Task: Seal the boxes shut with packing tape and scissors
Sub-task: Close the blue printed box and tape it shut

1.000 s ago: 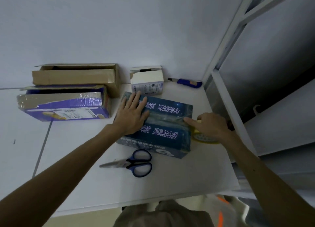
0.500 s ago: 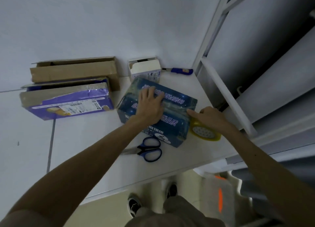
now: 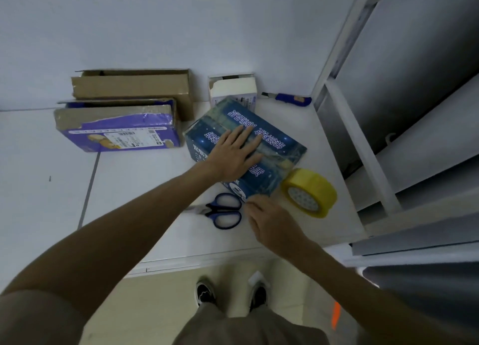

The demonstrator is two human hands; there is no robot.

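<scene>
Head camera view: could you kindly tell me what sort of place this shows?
Probably a packing corner of a storeroom or office: cardboard boxes and a tape roll on a white table, metal shelving alongside.

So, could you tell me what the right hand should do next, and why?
Probably take up the scissors by their blue loops. The right hand hovers just beside them, the left hand presses flat on the blue box, and the tape roll sits against the box's taped end, where the strip looks uncut.
</scene>
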